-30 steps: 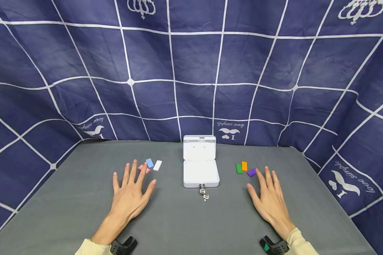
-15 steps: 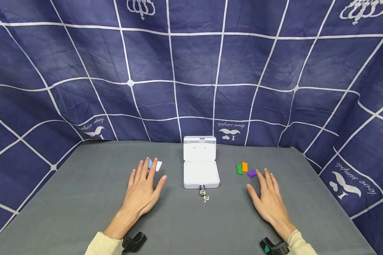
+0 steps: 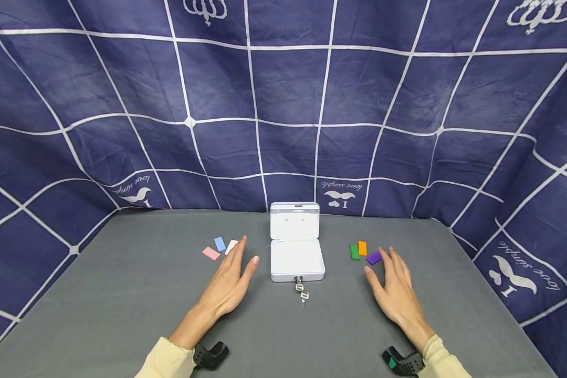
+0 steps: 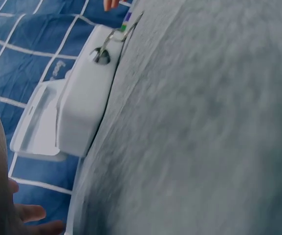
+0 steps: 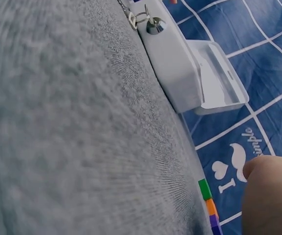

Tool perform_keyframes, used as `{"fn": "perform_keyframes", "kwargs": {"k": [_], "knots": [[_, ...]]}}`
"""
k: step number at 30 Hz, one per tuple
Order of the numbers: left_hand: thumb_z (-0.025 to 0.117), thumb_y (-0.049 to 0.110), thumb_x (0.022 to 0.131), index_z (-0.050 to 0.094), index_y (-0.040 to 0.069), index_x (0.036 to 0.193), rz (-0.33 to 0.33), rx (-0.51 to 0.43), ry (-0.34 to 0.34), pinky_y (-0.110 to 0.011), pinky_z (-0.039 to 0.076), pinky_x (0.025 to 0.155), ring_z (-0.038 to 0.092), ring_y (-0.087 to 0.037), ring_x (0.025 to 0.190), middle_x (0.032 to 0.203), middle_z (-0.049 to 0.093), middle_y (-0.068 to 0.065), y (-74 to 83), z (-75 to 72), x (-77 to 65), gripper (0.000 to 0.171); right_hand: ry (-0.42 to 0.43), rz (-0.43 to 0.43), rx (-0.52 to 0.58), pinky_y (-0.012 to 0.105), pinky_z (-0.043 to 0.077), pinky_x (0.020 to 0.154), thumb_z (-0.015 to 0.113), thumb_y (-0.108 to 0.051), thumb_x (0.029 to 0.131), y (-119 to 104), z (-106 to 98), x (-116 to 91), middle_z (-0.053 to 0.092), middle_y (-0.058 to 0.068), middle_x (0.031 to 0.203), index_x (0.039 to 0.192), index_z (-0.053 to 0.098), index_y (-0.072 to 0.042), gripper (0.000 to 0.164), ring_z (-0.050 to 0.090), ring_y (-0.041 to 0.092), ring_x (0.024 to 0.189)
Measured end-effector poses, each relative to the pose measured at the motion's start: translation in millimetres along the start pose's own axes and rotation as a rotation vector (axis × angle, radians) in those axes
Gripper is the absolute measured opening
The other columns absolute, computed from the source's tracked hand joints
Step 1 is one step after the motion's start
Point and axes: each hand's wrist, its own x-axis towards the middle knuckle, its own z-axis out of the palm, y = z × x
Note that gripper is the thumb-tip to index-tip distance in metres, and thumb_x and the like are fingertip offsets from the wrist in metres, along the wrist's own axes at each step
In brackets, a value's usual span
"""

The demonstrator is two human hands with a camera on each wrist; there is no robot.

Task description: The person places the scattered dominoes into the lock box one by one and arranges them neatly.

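Note:
A white metal box (image 3: 296, 260) stands in the middle of the table with its lid (image 3: 295, 221) raised; keys (image 3: 304, 296) hang from the lock at its front. My left hand (image 3: 227, 286) is left of the box, fingers straight, its fingertips partly covering a white block (image 3: 231, 247). Beside that lie a blue block (image 3: 219, 244) and a pink block (image 3: 211, 253). On the other side, my right hand (image 3: 396, 294) has its fingers extended, the index fingertip at a purple block (image 3: 374, 257). Near it are a green block (image 3: 355, 252) and an orange block (image 3: 361, 248). Neither hand grips anything.
A grey cloth covers the table (image 3: 283, 336). Blue curtain (image 3: 283, 105) with white lines hangs behind it and along both sides. Each wrist wears a black camera mount, such as the right one (image 3: 403, 362).
My left hand has moved right toward the box, uncovering the pink and blue blocks and partly covering the white one. My right hand has hardly moved.

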Motion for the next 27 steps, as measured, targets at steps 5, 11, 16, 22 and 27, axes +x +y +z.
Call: {"fn": "perform_keyframes", "kwargs": {"k": [5, 11, 16, 22, 27], "knots": [[0.037, 0.063, 0.101, 0.014, 0.023, 0.162, 0.008, -0.04, -0.026, -0.057, 0.028, 0.12, 0.028, -0.032, 0.152, 0.165, 0.027, -0.011, 6.0, 4.9, 4.9, 0.075, 0.014, -0.007, 0.033, 0.069, 0.026, 0.111, 0.052, -0.047, 0.101, 1, 3, 2, 0.025, 0.026, 0.161, 0.156, 0.031, -0.008, 0.07, 0.021, 0.049, 0.147], [0.045, 0.069, 0.096, 0.013, 0.023, 0.162, -0.046, -0.07, -0.061, -0.056, 0.029, 0.12, 0.028, -0.032, 0.152, 0.165, 0.026, -0.012, 9.3, 11.8, 12.4, 0.087, 0.018, 0.011, 0.05, 0.068, 0.025, 0.113, 0.05, -0.048, 0.102, 1, 7, 11, 0.025, 0.025, 0.161, 0.156, 0.031, -0.007, 0.07, 0.023, 0.05, 0.146], [0.055, 0.063, 0.094, 0.015, 0.019, 0.161, -0.062, -0.075, -0.087, -0.055, 0.027, 0.122, 0.027, -0.032, 0.152, 0.164, 0.028, -0.013, 9.0, 18.5, 15.6, 0.09, -0.005, 0.046, 0.046, 0.066, 0.026, 0.114, 0.05, -0.049, 0.102, -1, 11, 16, 0.025, 0.025, 0.161, 0.155, 0.03, -0.007, 0.071, 0.025, 0.049, 0.146], [0.06, 0.062, 0.091, 0.015, 0.019, 0.162, -0.05, -0.1, -0.11, -0.054, 0.029, 0.121, 0.028, -0.031, 0.152, 0.164, 0.028, -0.011, 11.4, 25.1, 21.6, 0.094, 0.009, 0.064, 0.033, 0.064, 0.028, 0.114, 0.051, -0.048, 0.101, 0, 13, 24, 0.028, 0.023, 0.16, 0.154, 0.033, -0.007, 0.07, 0.028, 0.047, 0.145], [0.064, 0.061, 0.088, 0.016, 0.021, 0.161, -0.047, -0.099, -0.124, -0.054, 0.03, 0.121, 0.029, -0.03, 0.152, 0.165, 0.028, -0.009, 13.7, 27.8, 23.6, 0.097, 0.014, 0.076, 0.038, 0.064, 0.029, 0.114, 0.051, -0.049, 0.101, -1, 14, 27, 0.029, 0.022, 0.16, 0.154, 0.034, -0.007, 0.07, 0.028, 0.046, 0.145]]}}
